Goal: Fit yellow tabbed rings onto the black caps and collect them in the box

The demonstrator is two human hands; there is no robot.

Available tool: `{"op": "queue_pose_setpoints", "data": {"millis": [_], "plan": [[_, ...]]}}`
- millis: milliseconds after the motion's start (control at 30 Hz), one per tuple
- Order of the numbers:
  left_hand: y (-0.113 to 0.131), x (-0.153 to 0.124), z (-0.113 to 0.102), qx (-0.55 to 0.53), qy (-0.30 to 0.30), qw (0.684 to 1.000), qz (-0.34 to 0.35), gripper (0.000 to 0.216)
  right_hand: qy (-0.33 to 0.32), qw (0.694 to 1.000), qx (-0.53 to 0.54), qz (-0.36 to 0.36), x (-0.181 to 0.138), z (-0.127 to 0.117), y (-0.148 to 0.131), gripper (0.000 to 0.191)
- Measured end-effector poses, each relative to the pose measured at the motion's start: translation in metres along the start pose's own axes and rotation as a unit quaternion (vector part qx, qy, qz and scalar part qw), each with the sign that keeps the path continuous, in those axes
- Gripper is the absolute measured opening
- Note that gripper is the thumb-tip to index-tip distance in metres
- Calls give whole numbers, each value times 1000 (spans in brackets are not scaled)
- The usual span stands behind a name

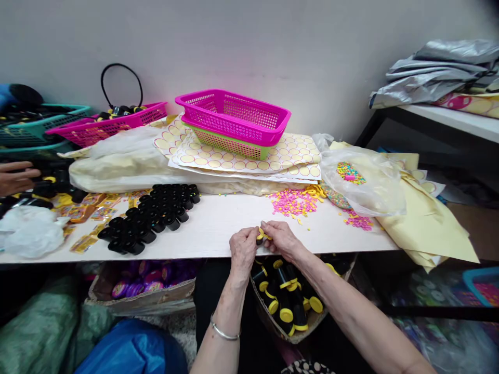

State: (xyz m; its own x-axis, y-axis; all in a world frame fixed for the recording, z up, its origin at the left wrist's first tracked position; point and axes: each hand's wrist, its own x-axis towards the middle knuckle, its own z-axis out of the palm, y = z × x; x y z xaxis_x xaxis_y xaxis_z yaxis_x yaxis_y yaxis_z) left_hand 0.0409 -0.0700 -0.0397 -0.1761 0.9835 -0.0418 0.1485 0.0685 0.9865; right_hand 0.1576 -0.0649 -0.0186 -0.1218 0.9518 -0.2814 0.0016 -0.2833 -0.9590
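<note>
At the table's front edge, my left hand [244, 249] is closed on a small black container with a yellow top [260, 238]. My right hand [281, 240] pinches a small yellow piece [267, 237] right beside that top; whether the piece is joined to it I cannot tell. Below my hands, a cardboard box [288, 337] holds many black containers with yellow caps [286, 315]. To the left on the table stand rows of black containers [150, 215] without caps. Beyond my right hand lie loose pink and yellow bits [294, 202] and a heap of yellow pieces [314, 192].
A pink basket [234, 132] sits on sticker sheets [234, 162] at the back. Plastic bags with coloured bits [360, 182] and yellow paper [432, 223] lie right. Another person's hand [16, 176] is at the far left, near more black containers and orange packets [81, 212].
</note>
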Motion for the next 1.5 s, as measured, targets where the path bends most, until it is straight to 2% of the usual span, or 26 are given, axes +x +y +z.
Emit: {"op": "queue_pose_setpoints", "data": {"millis": [100, 233, 433, 633, 733, 867, 933, 1100, 1300, 1400, 1500], "plan": [[3, -2, 1, -30, 2, 999, -12, 31, 43, 999, 28, 0, 0, 11, 7, 36], [9, -4, 3, -72, 4, 995, -73, 36, 74, 996, 45, -3, 2, 18, 11, 29], [20, -7, 7, -136, 13, 980, -142, 27, 55, 995, 70, 40, -2, 16, 1, 21], [16, 0, 9, -113, 24, 986, -119, 24, 69, 995, 61, 44, 1, 19, 0, 15], [13, -3, 3, -120, -24, 987, -100, 29, 48, 994, 93, 44, 3, 19, 7, 17], [7, -18, -9, -145, -122, 982, -8, 39, 46, 993, 112, -2, -5, 16, 13, 20], [2, -28, -11, -135, -140, 980, 32, 42, 48, 992, 116, -22, -14, 16, 16, 21], [-4, -37, -4, -112, -109, 987, 29, 40, 51, 993, 96, -51, -27, 13, 20, 23], [3, -31, 13, -133, -49, 990, -17, 36, 39, 995, 53, -77, -13, 2, 15, 26], [0, -31, 15, -117, -17, 993, -2, 34, 30, 995, 50, -79, -10, 1, 15, 33], [-4, -33, 13, -105, 0, 994, 11, 34, 37, 996, 18, -74, -10, 2, 15, 30]]}}
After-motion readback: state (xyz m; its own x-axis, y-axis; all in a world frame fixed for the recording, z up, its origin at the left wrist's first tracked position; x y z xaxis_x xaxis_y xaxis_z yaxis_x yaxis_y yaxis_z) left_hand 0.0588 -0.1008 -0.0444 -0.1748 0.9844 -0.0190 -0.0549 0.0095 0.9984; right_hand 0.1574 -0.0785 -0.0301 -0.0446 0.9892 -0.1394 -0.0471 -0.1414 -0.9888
